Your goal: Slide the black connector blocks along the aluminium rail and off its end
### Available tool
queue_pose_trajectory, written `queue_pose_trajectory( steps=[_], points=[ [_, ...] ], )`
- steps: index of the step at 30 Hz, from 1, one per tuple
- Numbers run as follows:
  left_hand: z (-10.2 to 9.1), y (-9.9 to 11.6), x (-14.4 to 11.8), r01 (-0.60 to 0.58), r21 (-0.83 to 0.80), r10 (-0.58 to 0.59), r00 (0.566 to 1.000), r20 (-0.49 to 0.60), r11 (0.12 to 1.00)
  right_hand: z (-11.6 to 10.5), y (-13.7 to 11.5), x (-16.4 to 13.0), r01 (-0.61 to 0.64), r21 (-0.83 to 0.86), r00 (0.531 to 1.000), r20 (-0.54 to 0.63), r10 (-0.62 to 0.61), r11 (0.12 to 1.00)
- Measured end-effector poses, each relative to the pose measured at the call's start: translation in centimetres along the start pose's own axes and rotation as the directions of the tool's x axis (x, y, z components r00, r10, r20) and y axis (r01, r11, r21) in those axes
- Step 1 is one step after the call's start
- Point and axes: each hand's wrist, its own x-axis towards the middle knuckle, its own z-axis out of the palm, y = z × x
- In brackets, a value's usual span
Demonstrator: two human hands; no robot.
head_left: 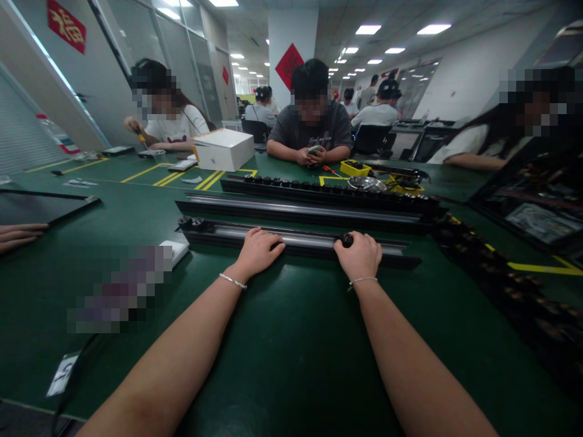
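A long black metal channel [310, 238] lies crosswise on the green table in front of me. My left hand [259, 250] is closed over its near edge, left of the middle; a dark spot shows by the thumb, and I cannot tell whether it is a separate part. Farther right, my right hand [361, 254] grips a small round black part [347, 240] at the channel. At the channel's left end sit a few small black parts [194, 223]. Behind it lies a second black channel [296, 209], then a third one [273, 187] lined with several black parts.
Several dark parts [505, 273] lie in a strip along the right. A white box [225, 150], yellow trays [354, 168] and a metal dish [367, 184] stand farther back. People sit around the table; another person's hand [20, 235] rests at the left edge.
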Motion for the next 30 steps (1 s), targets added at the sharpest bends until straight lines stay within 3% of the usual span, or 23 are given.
queue_pose_trajectory(
  steps=[8,14,30],
  points=[
    [0.0,0.0,0.0,0.001,-0.001,-0.001,1.000,0.003,1.000,-0.3,0.7,0.3,-0.013,-0.006,0.998,0.058,0.013,1.000],
    [0.1,-0.2,0.0,0.001,-0.007,-0.001,1.000,-0.001,1.000,0.0,1.3,0.4,-0.005,0.003,1.000,-0.017,0.005,1.000],
    [0.1,-0.1,0.0,0.003,-0.007,-0.003,1.000,0.004,1.000,-0.7,1.9,0.6,-0.043,0.001,0.999,0.014,0.043,0.999]
  ],
)
